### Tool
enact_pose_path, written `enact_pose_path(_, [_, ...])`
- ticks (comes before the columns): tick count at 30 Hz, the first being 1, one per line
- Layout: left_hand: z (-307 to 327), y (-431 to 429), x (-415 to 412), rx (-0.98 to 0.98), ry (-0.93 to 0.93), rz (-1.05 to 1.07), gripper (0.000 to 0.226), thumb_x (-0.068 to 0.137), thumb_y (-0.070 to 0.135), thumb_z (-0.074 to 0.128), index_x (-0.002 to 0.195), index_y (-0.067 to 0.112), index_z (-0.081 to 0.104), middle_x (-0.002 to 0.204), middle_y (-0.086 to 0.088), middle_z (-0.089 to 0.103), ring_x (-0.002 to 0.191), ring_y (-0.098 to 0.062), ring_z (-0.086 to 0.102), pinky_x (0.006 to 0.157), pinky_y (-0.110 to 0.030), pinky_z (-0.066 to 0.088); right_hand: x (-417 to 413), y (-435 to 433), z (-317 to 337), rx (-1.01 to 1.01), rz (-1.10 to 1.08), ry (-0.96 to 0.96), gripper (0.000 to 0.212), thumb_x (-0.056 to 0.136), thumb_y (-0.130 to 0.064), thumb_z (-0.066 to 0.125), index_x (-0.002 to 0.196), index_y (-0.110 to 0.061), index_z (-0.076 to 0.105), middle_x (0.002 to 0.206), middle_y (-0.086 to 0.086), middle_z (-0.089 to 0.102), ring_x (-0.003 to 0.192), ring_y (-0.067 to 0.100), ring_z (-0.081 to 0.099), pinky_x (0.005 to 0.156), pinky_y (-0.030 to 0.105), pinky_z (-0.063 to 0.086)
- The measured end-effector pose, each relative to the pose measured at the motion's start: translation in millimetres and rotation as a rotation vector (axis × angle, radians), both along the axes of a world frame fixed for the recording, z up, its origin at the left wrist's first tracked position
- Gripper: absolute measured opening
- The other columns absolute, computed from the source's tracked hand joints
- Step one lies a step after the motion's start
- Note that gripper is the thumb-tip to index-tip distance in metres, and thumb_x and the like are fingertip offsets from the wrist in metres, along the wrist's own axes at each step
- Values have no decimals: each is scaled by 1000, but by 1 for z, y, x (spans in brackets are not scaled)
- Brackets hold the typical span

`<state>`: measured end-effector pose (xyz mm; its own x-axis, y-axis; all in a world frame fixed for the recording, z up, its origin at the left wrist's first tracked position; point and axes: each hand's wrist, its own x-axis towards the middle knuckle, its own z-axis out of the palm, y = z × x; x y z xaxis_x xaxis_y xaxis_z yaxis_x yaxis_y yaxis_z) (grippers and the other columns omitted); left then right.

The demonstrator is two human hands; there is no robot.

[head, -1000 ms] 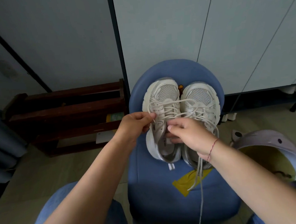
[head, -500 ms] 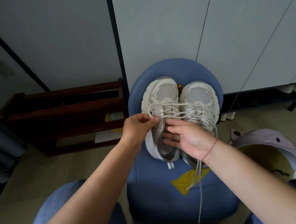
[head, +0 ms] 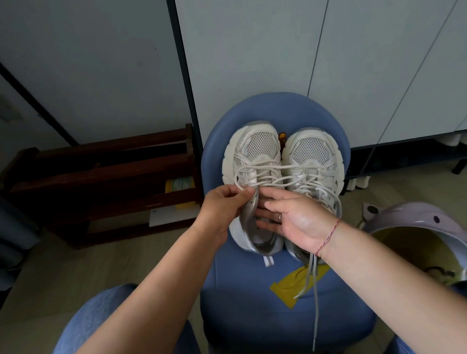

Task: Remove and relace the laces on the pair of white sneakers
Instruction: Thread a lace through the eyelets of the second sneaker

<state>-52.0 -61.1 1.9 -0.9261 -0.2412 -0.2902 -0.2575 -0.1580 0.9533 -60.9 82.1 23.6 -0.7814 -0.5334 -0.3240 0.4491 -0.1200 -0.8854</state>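
Head view. Noted white sneakers point(head: 283, 173) side by side on blue chair seat point(head: 246, 297), toes toward pale cabinet doors point(head: 245, 51). Left hand point(head: 223, 205): pinched on lace point(head: 270, 169) at left shoe's top eyelets. Right hand point(head: 296, 219): flat, fingers straight, laid across that shoe's opening, grasping nothing. Both shoes laced, ends untied. Judged removal barely begun. Dark wooden rack point(head: 102, 175) at left.

Left hand point(head: 223, 205) pinching lace point(head: 257, 173), right hand point(head: 298, 218) resting on sneaker point(head: 252, 150)

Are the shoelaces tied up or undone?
Undone: no bow shows, and loose lace ends dangle from the right sneaker down over the blue stool.
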Motion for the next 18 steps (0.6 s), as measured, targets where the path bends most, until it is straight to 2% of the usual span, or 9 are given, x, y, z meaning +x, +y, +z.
enact_pose_path(1, [0,-1,1,-37,-5,-30,17,85,18,77,82,10,62,73,0,64,67,-9,60,57,-14,48,0,0,0,-1,-11,0,41,95,7,33,104,-18,64,89,-1,70,84,11,65,80,27,49])
enact_pose_path(3, [0,-2,3,-223,-2,-54,38,76,27,85,98,9,59,87,-1,62,79,-12,59,67,-20,49,-1,0,0,2,-35,-5,41,94,9,32,97,-17,64,80,-3,70,80,12,64,77,28,49])
enact_pose_path(6, [4,4,14,-565,76,25,62,68,26,91,110,13,47,94,2,55,78,-10,56,72,-24,50,-1,0,-2,24,-19,13,45,92,10,30,100,-17,65,78,-5,71,75,8,65,76,25,50])
enact_pose_path(9, [1,9,25,-733,223,73,69,73,27,87,128,16,46,100,6,60,83,-11,63,76,-28,53,-1,0,-3,25,-32,16,44,93,10,29,100,-15,64,75,-6,72,71,6,66,75,24,50])
enact_pose_path(11, [-4,9,29,-848,297,70,65,80,28,82,137,15,53,107,3,68,93,-13,66,84,-30,54,-1,0,-5,20,-45,14,42,94,9,30,99,-15,65,77,-5,72,72,7,67,77,25,50])
enact_pose_path(14, [-8,10,32,-943,381,92,50,86,28,76,132,13,64,116,-3,72,103,-15,67,91,-30,53,0,0,-5,26,-65,13,40,95,6,32,98,-15,66,85,0,71,78,11,67,80,26,50])
enact_pose_path(18, [-12,9,32,-960,449,93,28,92,21,71,119,13,73,108,-3,75,99,-14,70,84,-21,52,0,1,-7,28,-89,13,36,96,4,34,101,-12,65,89,3,70,82,13,67,81,26,51])
